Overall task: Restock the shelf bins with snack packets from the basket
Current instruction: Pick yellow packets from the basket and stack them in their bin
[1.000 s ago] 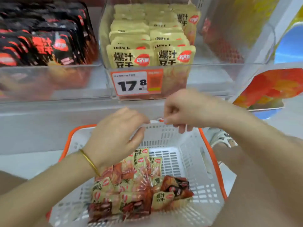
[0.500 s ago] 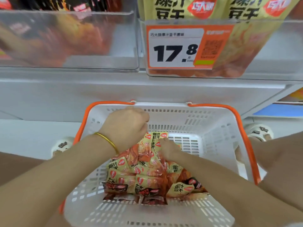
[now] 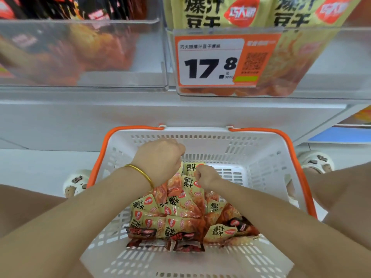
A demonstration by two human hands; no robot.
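Head view shows the snack packets (image 3: 180, 213) heaped in the basket (image 3: 261, 157) below the shelf bins (image 3: 313, 57), so most restocking appears outstanding. Right hand (image 3: 204, 175) pinches a top packet; left hand (image 3: 160, 161) curls onto the heap, grasp hidden.

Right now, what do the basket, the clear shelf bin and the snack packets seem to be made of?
The basket looks like rigid moulded plastic, matt white, given its slotted walls. The shelf bin looks like clear hard plastic, perhaps acrylic: it is glossy and goods show through it. The snack packets look like thin glossy plastic film, given the crinkles and glints.
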